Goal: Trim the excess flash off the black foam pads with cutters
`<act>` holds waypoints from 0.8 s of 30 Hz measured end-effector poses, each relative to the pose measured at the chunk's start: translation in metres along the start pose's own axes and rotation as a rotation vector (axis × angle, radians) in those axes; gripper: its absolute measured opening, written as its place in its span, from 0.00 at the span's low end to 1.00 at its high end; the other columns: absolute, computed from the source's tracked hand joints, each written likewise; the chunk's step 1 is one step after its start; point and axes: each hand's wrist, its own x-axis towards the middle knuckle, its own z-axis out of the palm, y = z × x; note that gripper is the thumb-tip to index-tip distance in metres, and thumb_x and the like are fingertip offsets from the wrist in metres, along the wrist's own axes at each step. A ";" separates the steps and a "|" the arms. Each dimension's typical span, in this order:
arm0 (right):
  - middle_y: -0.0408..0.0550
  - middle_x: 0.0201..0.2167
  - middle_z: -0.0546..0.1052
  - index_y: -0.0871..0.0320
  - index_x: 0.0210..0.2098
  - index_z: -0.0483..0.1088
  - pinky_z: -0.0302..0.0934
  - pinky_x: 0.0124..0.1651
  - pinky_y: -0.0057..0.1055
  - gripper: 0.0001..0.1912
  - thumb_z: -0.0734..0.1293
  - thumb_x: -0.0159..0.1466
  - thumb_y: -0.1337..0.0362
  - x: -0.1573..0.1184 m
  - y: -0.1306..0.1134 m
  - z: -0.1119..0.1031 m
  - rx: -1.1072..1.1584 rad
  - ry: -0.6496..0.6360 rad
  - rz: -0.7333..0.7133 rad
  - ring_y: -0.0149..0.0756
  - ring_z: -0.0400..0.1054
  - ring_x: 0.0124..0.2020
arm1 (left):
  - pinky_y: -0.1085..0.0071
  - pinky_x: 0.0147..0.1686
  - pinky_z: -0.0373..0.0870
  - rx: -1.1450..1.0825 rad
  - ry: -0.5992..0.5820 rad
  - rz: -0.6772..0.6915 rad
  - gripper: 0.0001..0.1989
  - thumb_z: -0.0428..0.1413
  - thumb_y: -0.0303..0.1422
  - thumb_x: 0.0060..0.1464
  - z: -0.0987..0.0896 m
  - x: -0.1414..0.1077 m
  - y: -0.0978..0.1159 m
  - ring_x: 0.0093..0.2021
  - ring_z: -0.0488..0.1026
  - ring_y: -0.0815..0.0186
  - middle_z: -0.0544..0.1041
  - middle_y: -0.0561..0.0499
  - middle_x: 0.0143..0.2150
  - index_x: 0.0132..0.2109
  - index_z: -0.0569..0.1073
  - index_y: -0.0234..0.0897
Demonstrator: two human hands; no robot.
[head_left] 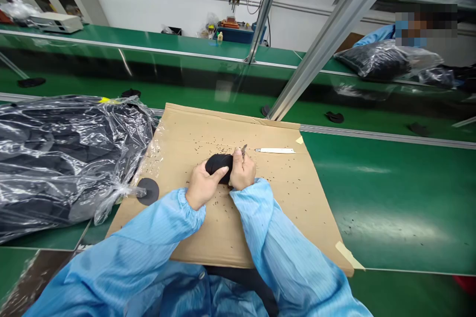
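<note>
Over a brown cardboard sheet (275,228), my left hand (204,183) is closed around a black rounded piece (218,162), with the thumb laid along its near side. My right hand (242,171) is closed against the right end of that piece. From its fist pokes the metal tip of a small tool (244,149); the rest is hidden by the fingers, so its kind is unclear. Tiny black crumbs are scattered around both hands. Right of my right hand lies a white utility knife (275,150), flat on the cardboard.
A clear plastic bag (74,158) of black parts fills the left side. A flat black disc (148,191) lies at the cardboard's left edge. Behind, a slanted metal post (316,54) stands before a green bench. Another person's blue sleeve (375,35) shows at the upper right.
</note>
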 end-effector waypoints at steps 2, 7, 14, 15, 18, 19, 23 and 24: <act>0.42 0.17 0.62 0.54 0.21 0.57 0.50 0.27 0.30 0.25 0.52 0.67 0.46 -0.001 -0.001 0.001 -0.011 0.012 -0.006 0.33 0.57 0.21 | 0.63 0.48 0.71 0.003 0.003 0.000 0.20 0.63 0.40 0.45 0.000 0.000 -0.002 0.44 0.76 0.58 0.79 0.44 0.44 0.45 0.76 0.33; 0.43 0.18 0.65 0.56 0.22 0.61 0.55 0.29 0.31 0.26 0.55 0.66 0.44 0.001 0.002 0.002 0.044 -0.048 0.034 0.34 0.61 0.23 | 0.60 0.49 0.70 -0.106 0.000 -0.065 0.22 0.65 0.40 0.43 0.001 0.004 -0.004 0.45 0.75 0.58 0.79 0.43 0.44 0.44 0.76 0.32; 0.48 0.30 0.74 0.60 0.36 0.68 0.66 0.38 0.35 0.23 0.62 0.62 0.44 0.006 0.011 -0.016 0.531 -0.142 0.130 0.37 0.70 0.33 | 0.59 0.49 0.70 -0.600 -0.209 -0.302 0.26 0.69 0.36 0.36 -0.014 0.017 0.010 0.45 0.74 0.59 0.77 0.46 0.42 0.44 0.74 0.35; 0.48 0.29 0.74 0.59 0.35 0.68 0.66 0.39 0.35 0.21 0.63 0.62 0.45 0.005 0.010 -0.020 0.520 -0.165 0.097 0.37 0.70 0.32 | 0.60 0.47 0.71 -0.614 -0.233 -0.316 0.25 0.70 0.36 0.35 -0.018 0.017 0.012 0.43 0.75 0.60 0.77 0.47 0.39 0.42 0.74 0.35; 0.50 0.32 0.74 0.59 0.37 0.69 0.66 0.39 0.36 0.19 0.65 0.61 0.47 -0.001 0.001 -0.032 0.450 -0.266 -0.031 0.38 0.70 0.33 | 0.64 0.43 0.72 -0.613 -0.264 -0.311 0.22 0.70 0.37 0.34 -0.024 0.018 0.015 0.37 0.74 0.63 0.76 0.50 0.33 0.36 0.74 0.35; 0.50 0.34 0.74 0.58 0.38 0.70 0.66 0.39 0.37 0.19 0.67 0.60 0.48 -0.003 -0.003 -0.034 0.421 -0.288 -0.092 0.39 0.70 0.34 | 0.65 0.42 0.72 -0.608 -0.263 -0.299 0.21 0.71 0.37 0.33 -0.025 0.018 0.015 0.35 0.73 0.64 0.75 0.50 0.32 0.35 0.73 0.35; 0.51 0.39 0.75 0.56 0.42 0.72 0.65 0.44 0.38 0.16 0.70 0.58 0.55 -0.012 -0.020 -0.036 0.338 -0.321 -0.314 0.41 0.70 0.40 | 0.66 0.44 0.71 -0.591 -0.249 -0.264 0.21 0.71 0.37 0.30 -0.026 0.017 0.018 0.36 0.73 0.65 0.76 0.51 0.32 0.33 0.74 0.36; 0.51 0.39 0.75 0.56 0.43 0.72 0.65 0.45 0.38 0.14 0.69 0.59 0.57 -0.013 -0.023 -0.036 0.338 -0.325 -0.335 0.41 0.70 0.40 | 0.65 0.45 0.70 -0.584 -0.248 -0.254 0.21 0.72 0.36 0.29 -0.026 0.017 0.019 0.37 0.73 0.65 0.76 0.51 0.33 0.33 0.75 0.36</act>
